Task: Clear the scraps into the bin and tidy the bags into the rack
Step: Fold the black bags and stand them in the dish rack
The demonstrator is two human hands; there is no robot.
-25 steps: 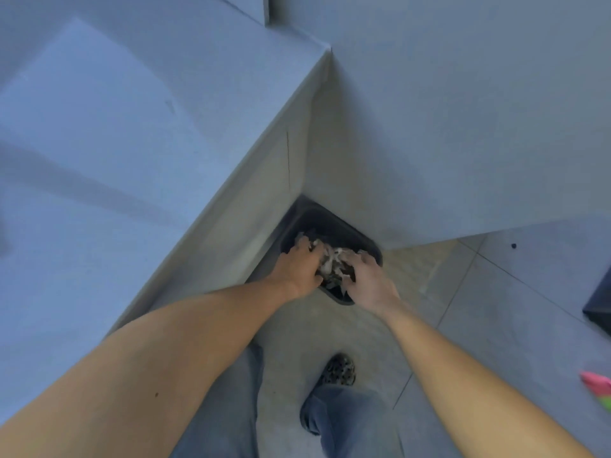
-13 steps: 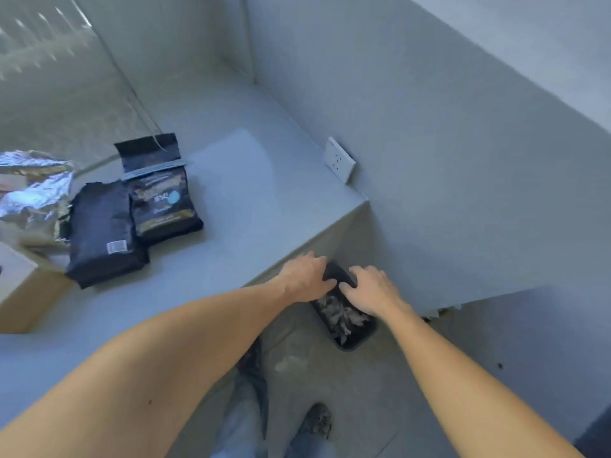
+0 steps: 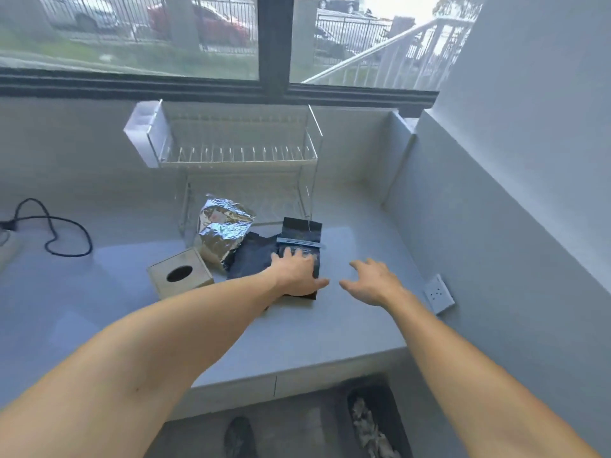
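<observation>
A black bag with a grey zip strip point(image 3: 302, 234) lies on the grey counter point(image 3: 297, 335). My left hand point(image 3: 296, 274) rests flat on it, fingers spread, thumb past its near right edge. Left of it lies a plain black bag point(image 3: 251, 259), partly under my left hand. A crumpled silver foil bag point(image 3: 222, 226) sits behind that. My right hand point(image 3: 373, 282) hovers open just right of the bags, holding nothing. The white wire rack point(image 3: 238, 157) stands behind the bags, its shelves bare. On the floor below the counter's right end, the black bin point(image 3: 393, 408) holds pale scraps point(image 3: 367, 429).
A wooden tissue box point(image 3: 180, 276) stands left of the bags. A black cable point(image 3: 56, 233) loops at the far left. The right wall carries a white socket point(image 3: 439, 294). A window runs behind the rack. My shoe point(image 3: 239, 438) is on the floor.
Both hands left the bin on the floor and rose to the counter. My view swung up from the bin to the bags and rack; my left hand now lies on the zip bag.
</observation>
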